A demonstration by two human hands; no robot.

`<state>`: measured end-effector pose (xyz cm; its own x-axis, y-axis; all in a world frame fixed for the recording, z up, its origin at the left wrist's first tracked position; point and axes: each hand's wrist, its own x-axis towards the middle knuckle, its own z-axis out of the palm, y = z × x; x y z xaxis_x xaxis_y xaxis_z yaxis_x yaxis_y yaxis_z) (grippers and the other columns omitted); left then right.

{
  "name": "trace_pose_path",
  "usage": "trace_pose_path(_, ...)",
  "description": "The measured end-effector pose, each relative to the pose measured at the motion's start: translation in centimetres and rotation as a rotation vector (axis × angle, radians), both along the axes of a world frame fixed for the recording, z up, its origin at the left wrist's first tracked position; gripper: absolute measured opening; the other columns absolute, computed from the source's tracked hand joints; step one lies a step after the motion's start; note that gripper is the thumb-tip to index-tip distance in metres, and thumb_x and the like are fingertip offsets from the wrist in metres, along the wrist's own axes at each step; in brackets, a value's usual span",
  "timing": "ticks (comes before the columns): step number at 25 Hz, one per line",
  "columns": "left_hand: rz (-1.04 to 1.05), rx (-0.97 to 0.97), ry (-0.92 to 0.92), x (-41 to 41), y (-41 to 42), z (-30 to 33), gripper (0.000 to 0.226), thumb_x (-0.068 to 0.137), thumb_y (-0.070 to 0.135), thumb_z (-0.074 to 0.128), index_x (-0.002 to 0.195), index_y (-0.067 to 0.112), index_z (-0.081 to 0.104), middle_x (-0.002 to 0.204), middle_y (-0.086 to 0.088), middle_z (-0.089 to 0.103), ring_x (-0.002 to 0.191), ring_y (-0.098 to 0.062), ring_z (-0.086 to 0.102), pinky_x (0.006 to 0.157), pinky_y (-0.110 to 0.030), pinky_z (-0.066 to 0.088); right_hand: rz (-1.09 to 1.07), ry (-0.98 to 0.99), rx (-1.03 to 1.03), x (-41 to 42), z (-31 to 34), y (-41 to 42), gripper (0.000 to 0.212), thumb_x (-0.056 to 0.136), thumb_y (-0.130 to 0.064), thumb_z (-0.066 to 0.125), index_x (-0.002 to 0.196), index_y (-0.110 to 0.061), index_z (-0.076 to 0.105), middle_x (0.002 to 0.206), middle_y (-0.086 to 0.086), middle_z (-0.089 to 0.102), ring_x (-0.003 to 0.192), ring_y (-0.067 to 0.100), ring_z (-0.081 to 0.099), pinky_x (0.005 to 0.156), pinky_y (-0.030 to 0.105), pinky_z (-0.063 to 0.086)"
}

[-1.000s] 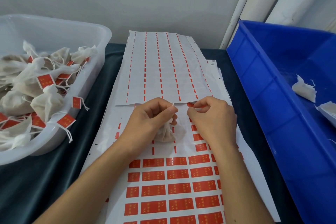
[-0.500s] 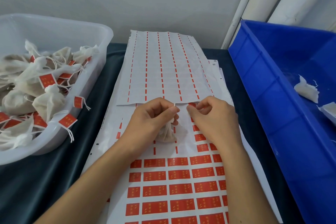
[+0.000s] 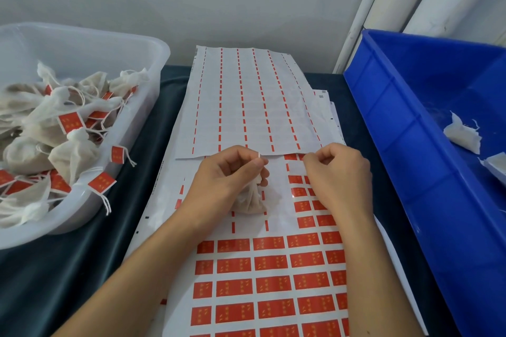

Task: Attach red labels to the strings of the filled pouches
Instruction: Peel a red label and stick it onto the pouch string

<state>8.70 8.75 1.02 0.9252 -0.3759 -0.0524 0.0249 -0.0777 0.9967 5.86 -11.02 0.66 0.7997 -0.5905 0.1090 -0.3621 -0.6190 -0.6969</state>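
My left hand (image 3: 230, 175) pinches the white string of a small filled cloth pouch (image 3: 248, 201). The pouch hangs under my fingers and rests on the label sheet (image 3: 271, 284). My right hand (image 3: 338, 172) is to its right, with thumb and forefinger pinched at the edge of a red label (image 3: 294, 157) in the sheet's top right row. I cannot tell whether that label is lifted off. Rows of red labels cover the near part of the sheet; the part around the pouch is stripped bare.
A clear plastic tub (image 3: 142, 44) at the left holds several pouches with red labels on their strings. A blue bin (image 3: 405, 145) at the right holds a few white pouches (image 3: 462, 134). A used label sheet (image 3: 246, 101) lies further back on the dark cloth.
My right hand has moved right, away from the string by my left fingers, to the red labels on the sheet. My left hand keeps holding the pouch in the same place.
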Motion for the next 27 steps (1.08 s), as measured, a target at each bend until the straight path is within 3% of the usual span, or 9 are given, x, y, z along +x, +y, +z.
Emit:
trace_pose_path(5, 0.027, -0.019, 0.018, 0.1, 0.0, 0.0, 0.019, 0.102, 0.035, 0.062, 0.096, 0.023, 0.075, 0.093, 0.005, 0.078, 0.086, -0.018, 0.077, 0.084, -0.031, 0.064, -0.094, -0.264, 0.166, 0.0, 0.8, 0.2, 0.017, 0.097, -0.035, 0.060, 0.081, -0.028, 0.061, 0.070, -0.011, 0.068, 0.061, 0.006, 0.070, 0.051, 0.022, 0.053)
trace_pose_path(8, 0.040, -0.023, 0.019, 0.0, -0.1, 0.1, 0.019, 0.102, 0.035, 0.062, 0.096, 0.024, 0.076, 0.093, 0.005, 0.078, 0.086, -0.018, 0.077, 0.085, -0.035, 0.064, -0.045, -0.362, 0.374, 0.1, 1.2, 0.9, 0.013, 0.104, -0.038, 0.055, 0.095, -0.030, 0.060, 0.072, -0.012, 0.071, 0.059, 0.009, 0.072, 0.048, 0.012, 0.051)
trace_pose_path(11, 0.042, -0.015, 0.003, 0.0, -0.2, 0.1, 0.019, 0.103, 0.036, 0.061, 0.094, 0.026, 0.075, 0.089, 0.005, 0.077, 0.084, -0.015, 0.076, 0.083, -0.029, 0.060, 0.074, -0.362, 0.492, 0.3, 1.2, 1.9, 0.010, 0.105, -0.039, 0.056, 0.104, -0.033, 0.063, 0.076, -0.010, 0.074, 0.064, 0.012, 0.074, 0.052, 0.016, 0.055)
trace_pose_path(15, 0.052, -0.010, -0.021, 0.0, -0.2, 0.1, 0.024, 0.104, 0.037, 0.060, 0.086, 0.033, 0.076, 0.082, 0.003, 0.076, 0.083, -0.014, 0.074, 0.075, -0.005, 0.051, 0.183, -0.362, 0.619, 0.5, 1.1, 2.6, 0.011, 0.103, -0.033, 0.061, 0.105, -0.027, 0.070, 0.090, -0.010, 0.076, 0.081, 0.012, 0.076, 0.064, 0.025, 0.062)
trace_pose_path(17, 0.066, -0.014, -0.024, 0.0, -0.2, 0.1, 0.025, 0.104, 0.035, 0.060, 0.085, 0.036, 0.076, 0.080, 0.003, 0.075, 0.082, -0.014, 0.073, 0.073, 0.000, 0.047, 0.183, -0.378, 0.702, 0.5, 1.2, 2.5, 0.008, 0.101, -0.027, 0.066, 0.106, -0.024, 0.072, 0.094, -0.009, 0.077, 0.086, 0.013, 0.076, 0.069, 0.027, 0.063)
trace_pose_path(21, 0.080, -0.016, -0.011, 0.1, -0.4, 0.0, 0.025, 0.104, 0.032, 0.060, 0.086, 0.034, 0.077, 0.078, 0.004, 0.072, 0.076, -0.014, 0.072, 0.070, -0.006, 0.051, 0.179, -0.394, 0.807, 0.3, 1.4, 2.4, 0.010, 0.096, -0.024, 0.073, 0.105, -0.024, 0.077, 0.101, -0.009, 0.078, 0.093, 0.012, 0.076, 0.075, 0.029, 0.064)
trace_pose_path(27, 0.080, -0.011, -0.006, 0.1, -0.4, 0.0, 0.022, 0.105, 0.031, 0.060, 0.090, 0.030, 0.077, 0.077, 0.002, 0.071, 0.075, -0.017, 0.070, 0.070, -0.014, 0.056, 0.272, -0.434, 0.899, 0.1, 1.6, 2.7, 0.028, 0.093, -0.041, 0.070, 0.109, -0.020, 0.079, 0.106, 0.000, 0.079, 0.097, 0.021, 0.075, 0.079, 0.034, 0.063)
